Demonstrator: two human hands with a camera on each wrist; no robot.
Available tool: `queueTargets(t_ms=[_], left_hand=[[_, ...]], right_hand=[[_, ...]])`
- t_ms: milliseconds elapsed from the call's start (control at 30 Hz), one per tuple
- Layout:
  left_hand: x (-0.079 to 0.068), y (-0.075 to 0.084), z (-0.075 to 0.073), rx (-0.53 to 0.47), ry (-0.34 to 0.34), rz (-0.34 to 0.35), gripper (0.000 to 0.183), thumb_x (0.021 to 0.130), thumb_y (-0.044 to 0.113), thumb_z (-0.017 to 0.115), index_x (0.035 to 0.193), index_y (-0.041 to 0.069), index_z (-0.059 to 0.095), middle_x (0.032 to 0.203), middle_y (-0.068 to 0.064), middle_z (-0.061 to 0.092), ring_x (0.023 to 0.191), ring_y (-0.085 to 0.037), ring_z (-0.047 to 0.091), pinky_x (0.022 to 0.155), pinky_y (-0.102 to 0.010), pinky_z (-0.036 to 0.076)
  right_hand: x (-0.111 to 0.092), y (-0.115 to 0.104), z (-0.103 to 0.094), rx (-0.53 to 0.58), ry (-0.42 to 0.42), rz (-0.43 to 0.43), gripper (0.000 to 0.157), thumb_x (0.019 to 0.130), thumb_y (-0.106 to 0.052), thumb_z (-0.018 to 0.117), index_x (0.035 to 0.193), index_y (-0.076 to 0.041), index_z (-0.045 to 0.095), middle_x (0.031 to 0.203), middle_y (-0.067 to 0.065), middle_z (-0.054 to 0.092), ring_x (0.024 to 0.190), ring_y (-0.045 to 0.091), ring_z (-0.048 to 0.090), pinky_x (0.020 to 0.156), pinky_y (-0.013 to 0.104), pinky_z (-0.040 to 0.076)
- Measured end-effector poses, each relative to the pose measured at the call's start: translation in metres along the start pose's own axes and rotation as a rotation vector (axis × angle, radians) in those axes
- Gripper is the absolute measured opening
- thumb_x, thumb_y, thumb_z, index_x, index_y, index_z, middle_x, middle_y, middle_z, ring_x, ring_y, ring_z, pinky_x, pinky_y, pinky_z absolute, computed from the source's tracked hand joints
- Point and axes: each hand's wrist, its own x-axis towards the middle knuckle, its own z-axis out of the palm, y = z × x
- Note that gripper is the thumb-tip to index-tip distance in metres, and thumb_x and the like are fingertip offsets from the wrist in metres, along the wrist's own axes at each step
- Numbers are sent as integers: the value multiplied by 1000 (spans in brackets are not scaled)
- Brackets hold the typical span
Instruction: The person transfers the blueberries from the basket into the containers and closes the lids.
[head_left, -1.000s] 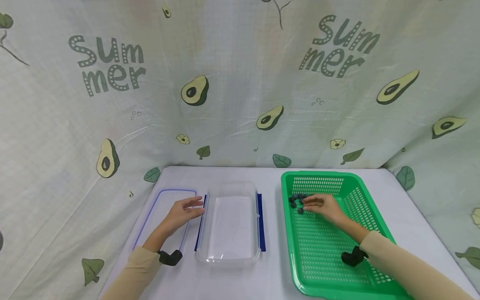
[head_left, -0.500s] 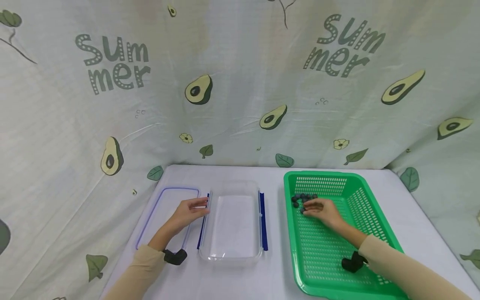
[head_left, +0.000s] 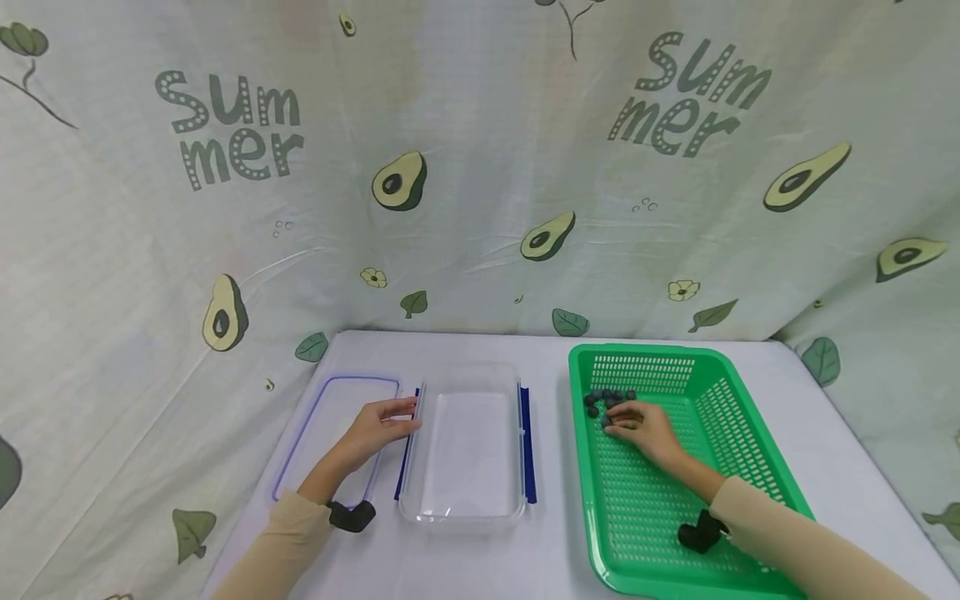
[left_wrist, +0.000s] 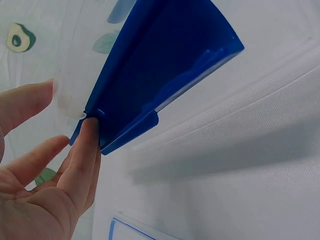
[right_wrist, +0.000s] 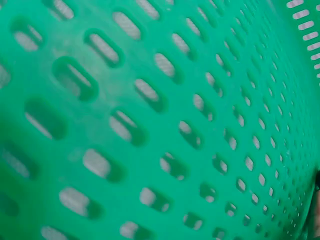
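My right hand [head_left: 647, 429] reaches into the far left part of a green plastic basket [head_left: 588, 517]. Its thumb and fingertips pinch a blueberry [head_left: 606, 422] low over the basket floor. Several more blueberries [head_left: 617, 395] lie by the fingers. In the right wrist view only the slotted basket floor [right_wrist: 150, 135] fills the frame, with a sliver of hand at the right edge. My left hand [head_left: 378, 429], fingers mostly straight, touches the left side of a clear food container [head_left: 461, 508]. In the left wrist view those fingertips rest against its flipped-out blue latch [left_wrist: 165, 65].
A clear lid [head_left: 333, 400] with a blue seal lies left of the container, partly under the left forearm. Another blue latch [head_left: 527, 450] sticks out on the container's right side. A printed curtain [head_left: 465, 167] hangs behind the white table [head_left: 547, 542].
My right hand has lowered slightly and its fingertips have closed on a blueberry. The left hand stays at the container's side. The head view has shifted a little.
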Motion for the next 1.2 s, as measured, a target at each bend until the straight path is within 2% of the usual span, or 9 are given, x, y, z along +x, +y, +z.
queueTargets(t_ms=[167,367,533,633,967,1200], left_hand=[[-3,0,0,13,8,-7,63,90,26,77,142,1,53,133,-21,60,117,-35,61,96,-44,54],[-5,0,1,-7,-7,16,60,90,23,77,139,-4,54,133,-22,60,119,-35,59,94,-39,55],[-7,1,0,-11,-30,34,59,91,21,75,138,-7,53,134,-25,58,121,-36,57,94,-36,55],[-8,2,-1,-17,-28,20,59,91,21,75,138,-6,54,135,-24,58,121,-34,57,94,-35,55],[-7,4,0,-33,-15,32,57,91,17,74,138,-8,53,136,-26,56,123,-39,54,96,-40,54],[-6,4,1,-28,-20,15,58,91,18,75,139,-6,53,137,-24,57,123,-36,55,96,-38,54]], right_hand=[[-2,-1,3,-41,2,-31,27,77,11,80,100,11,68,100,24,68,85,23,70,76,23,59],[-3,-2,3,-26,14,-60,26,77,10,80,100,12,68,101,25,68,86,32,70,76,25,60],[-3,-1,1,-42,24,-43,23,78,7,80,98,8,70,97,21,70,82,20,69,74,22,59],[-4,-2,0,-48,20,-30,21,78,6,80,97,7,71,95,20,71,80,14,68,72,21,59],[-3,-9,-4,-11,22,-9,22,81,3,80,99,10,70,95,23,71,82,16,69,72,20,58],[-5,-18,-8,51,16,-7,24,81,4,79,100,13,68,96,27,70,80,13,69,71,20,58]])
